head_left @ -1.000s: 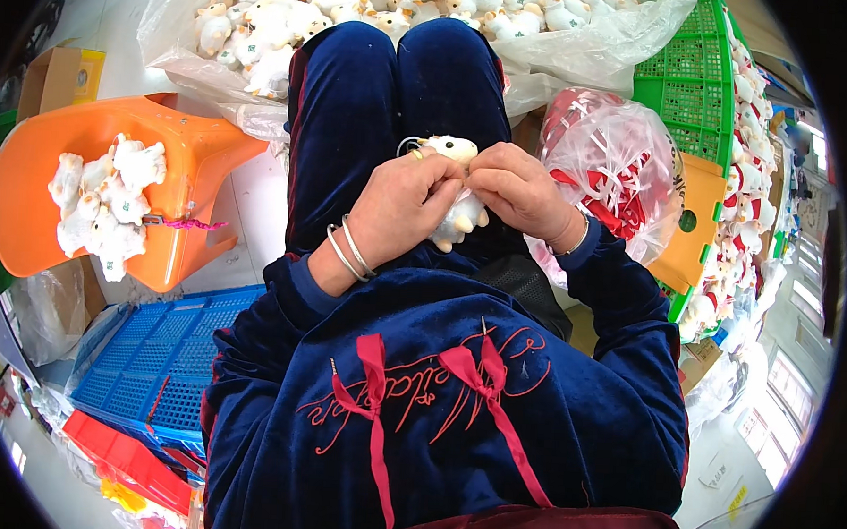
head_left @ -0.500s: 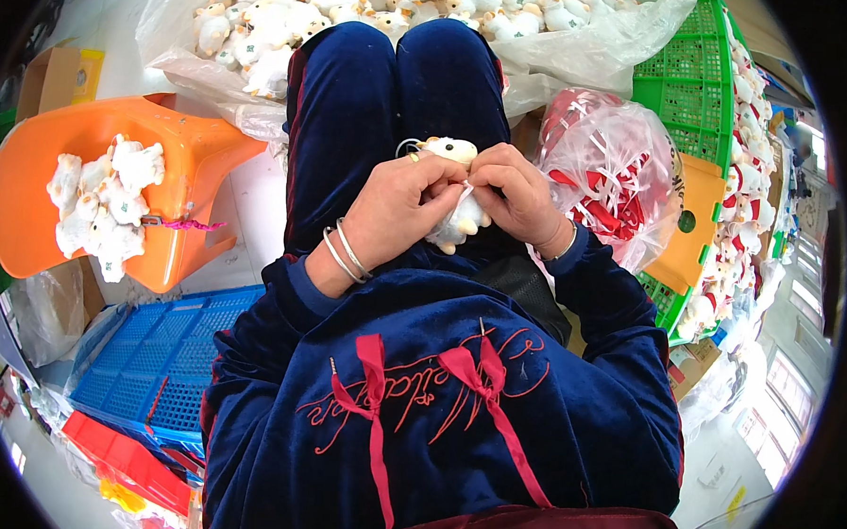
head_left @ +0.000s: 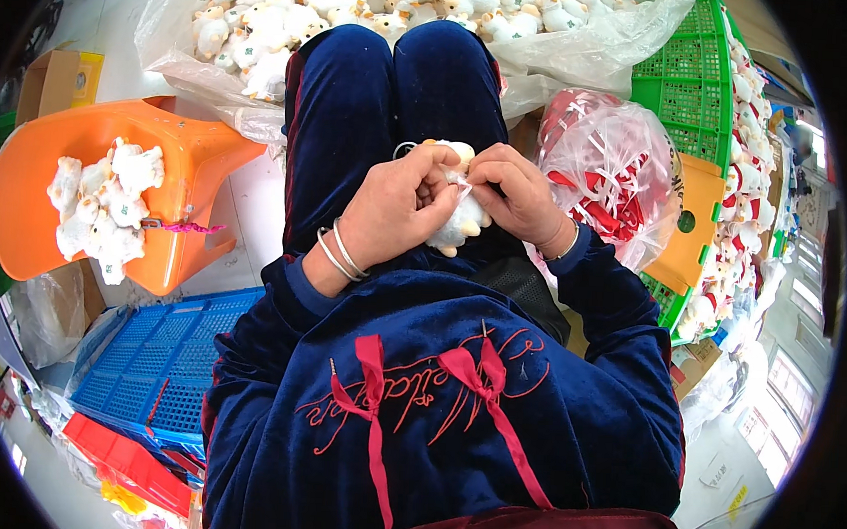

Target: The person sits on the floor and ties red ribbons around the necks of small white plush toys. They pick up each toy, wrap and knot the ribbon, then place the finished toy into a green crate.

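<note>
The left hand [head_left: 398,205] and right hand [head_left: 519,198] both pinch a thin pale strip [head_left: 462,182] at the neck of a white plush toy [head_left: 460,230]. The toy lies on the dark-blue lap [head_left: 343,148], well back from its front edge at the knees.

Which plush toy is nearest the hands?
The plush toy between the left hand and right hand; the others lie on the orange chair or in heaps.

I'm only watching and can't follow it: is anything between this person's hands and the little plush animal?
Nothing visible blocks the way. The left hand and right hand are both at the white plush animal, with only a thin pale strip between their fingertips.
</note>
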Available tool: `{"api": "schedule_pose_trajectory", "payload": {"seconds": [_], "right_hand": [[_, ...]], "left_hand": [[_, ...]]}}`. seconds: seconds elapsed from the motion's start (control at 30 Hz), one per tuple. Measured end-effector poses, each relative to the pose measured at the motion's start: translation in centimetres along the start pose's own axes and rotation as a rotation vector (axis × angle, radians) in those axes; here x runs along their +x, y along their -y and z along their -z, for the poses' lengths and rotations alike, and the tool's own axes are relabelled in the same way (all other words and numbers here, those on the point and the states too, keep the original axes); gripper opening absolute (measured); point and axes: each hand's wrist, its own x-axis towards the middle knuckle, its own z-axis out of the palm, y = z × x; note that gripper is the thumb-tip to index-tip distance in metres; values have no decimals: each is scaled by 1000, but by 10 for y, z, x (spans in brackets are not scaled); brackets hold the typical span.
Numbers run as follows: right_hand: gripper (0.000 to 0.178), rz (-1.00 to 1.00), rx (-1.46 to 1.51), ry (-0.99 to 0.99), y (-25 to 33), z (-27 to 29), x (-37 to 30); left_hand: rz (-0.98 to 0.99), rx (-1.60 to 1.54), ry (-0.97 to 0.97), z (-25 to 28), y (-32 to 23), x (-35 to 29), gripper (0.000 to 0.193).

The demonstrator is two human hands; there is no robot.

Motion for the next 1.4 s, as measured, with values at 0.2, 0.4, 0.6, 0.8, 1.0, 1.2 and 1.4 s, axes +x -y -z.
{"api": "schedule_pose_trajectory", "payload": {"seconds": [0.2,0.4,0.6,0.8,1.0,1.2,1.4], "right_hand": [[19,-176,62,49,9,3,3],[17,-179,48,68,15,8,5],[18,-183,17,31,15,5,3],[16,-162,-64,28,18,6,5],[17,-188,-100,-60,18,6,-5],[11,-276,-46,-197,29,11,-4],[48,-828,332,76,33,32,-14]], "left_hand": [[-96,148,-63,-5,15,-3,14],[-121,159,-61,-5,18,-5,14],[-130,154,-73,-5,19,-5,12],[-104,159,-87,-7,22,-7,11],[-101,159,-143,-8,28,-12,11],[-15,39,-110,0,21,-20,9],[106,-68,-101,-2,24,-22,20]]}}
